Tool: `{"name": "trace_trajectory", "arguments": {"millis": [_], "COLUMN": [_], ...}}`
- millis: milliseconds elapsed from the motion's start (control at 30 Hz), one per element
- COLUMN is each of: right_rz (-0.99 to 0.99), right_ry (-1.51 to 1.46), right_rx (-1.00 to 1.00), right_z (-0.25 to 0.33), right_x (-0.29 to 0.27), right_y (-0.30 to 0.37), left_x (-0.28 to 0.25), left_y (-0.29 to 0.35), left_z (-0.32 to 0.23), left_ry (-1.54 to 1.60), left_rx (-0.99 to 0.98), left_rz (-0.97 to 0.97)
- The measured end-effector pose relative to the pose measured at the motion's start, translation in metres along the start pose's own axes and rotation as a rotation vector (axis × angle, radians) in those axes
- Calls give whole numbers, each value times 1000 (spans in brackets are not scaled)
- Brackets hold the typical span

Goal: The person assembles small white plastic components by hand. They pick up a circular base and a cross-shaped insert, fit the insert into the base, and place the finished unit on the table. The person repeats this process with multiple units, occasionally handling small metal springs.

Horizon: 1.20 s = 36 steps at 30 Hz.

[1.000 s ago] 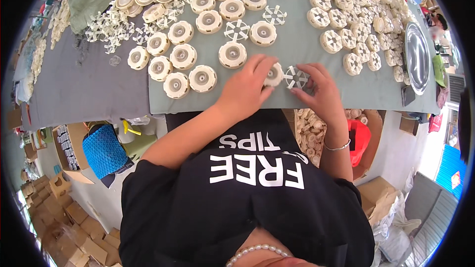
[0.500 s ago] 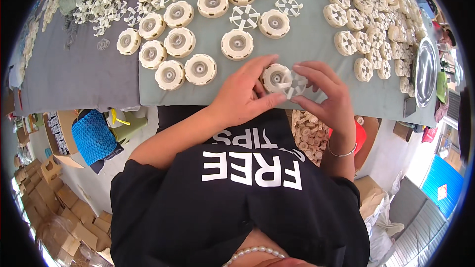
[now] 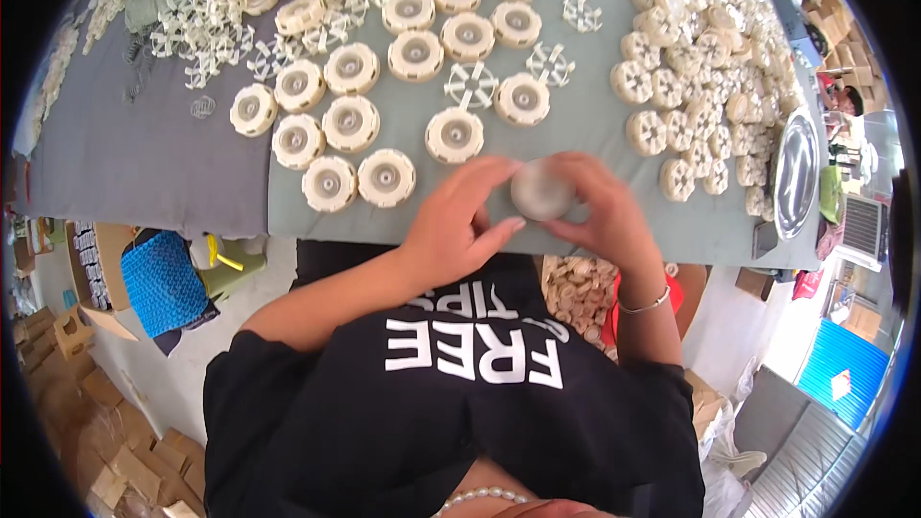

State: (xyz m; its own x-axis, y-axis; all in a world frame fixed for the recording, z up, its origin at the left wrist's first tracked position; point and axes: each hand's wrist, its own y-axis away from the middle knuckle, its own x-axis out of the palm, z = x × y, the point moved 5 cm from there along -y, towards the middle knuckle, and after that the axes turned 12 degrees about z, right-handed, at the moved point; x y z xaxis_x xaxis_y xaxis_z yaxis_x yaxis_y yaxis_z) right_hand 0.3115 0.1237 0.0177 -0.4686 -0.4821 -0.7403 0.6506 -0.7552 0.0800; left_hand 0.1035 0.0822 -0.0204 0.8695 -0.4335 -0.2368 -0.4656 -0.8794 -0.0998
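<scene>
Round disc [image 3: 540, 191]: where is it, and how is it held?

It is between the two hands, by the near edge of the cloth-covered table [image 3: 600, 120]; whether it rests on the cloth cannot be told. The right hand [image 3: 606, 211] pinches it from the right, thumb at the near rim and fingers curled at the far rim. The left hand [image 3: 456, 216] stands at its left, thumb and forefinger spread apart. Contact between the left fingertips and the rim cannot be told.

What has changed?

Half a second ago, the left hand held the disc while the right hand held a separate spoked ring overlapping its right edge. Now a single blurred round shape shows, gripped from the right, and that ring no longer appears apart from it.

What does this mean for the work?

Judgement: the two parts have been brought together and are handled as one unit. Blur hides the face, so a proper fit cannot be confirmed.

Which parts lie nearby?

Pale discs [image 3: 454, 135] lie to the left and far side, hollow faces up, with loose rings [image 3: 470, 85] among them. Capped discs [image 3: 647, 132] crowd the right side, near a silver tray [image 3: 796, 175].
</scene>
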Motion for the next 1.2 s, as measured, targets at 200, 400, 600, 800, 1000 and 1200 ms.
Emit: {"name": "trace_trajectory", "arguments": {"millis": [200,400,600,800,1000,1200], "right_rz": [-566,-320,-399,-331,-321,-172], "right_ry": [303,501,-191,140,53,-83], "right_rx": [283,15,422,453,355,319], "right_z": [-56,-64,-76,-48,-33,-39], "right_x": [-99,-37,-51,4,-7,-12], "right_y": [-3,-94,-47,25,26,28], "left_x": [-37,-36,-13,1,-4,0], "left_y": [-9,-27,-8,-2,-1,-5], "left_z": [-12,-7,-2,11,9,15], "left_ry": [-573,-641,-419,-90,-24,-62], "left_rx": [-174,-390,-140,-179,-183,-71], "left_rz": [-147,24,147,238,207,150]}}
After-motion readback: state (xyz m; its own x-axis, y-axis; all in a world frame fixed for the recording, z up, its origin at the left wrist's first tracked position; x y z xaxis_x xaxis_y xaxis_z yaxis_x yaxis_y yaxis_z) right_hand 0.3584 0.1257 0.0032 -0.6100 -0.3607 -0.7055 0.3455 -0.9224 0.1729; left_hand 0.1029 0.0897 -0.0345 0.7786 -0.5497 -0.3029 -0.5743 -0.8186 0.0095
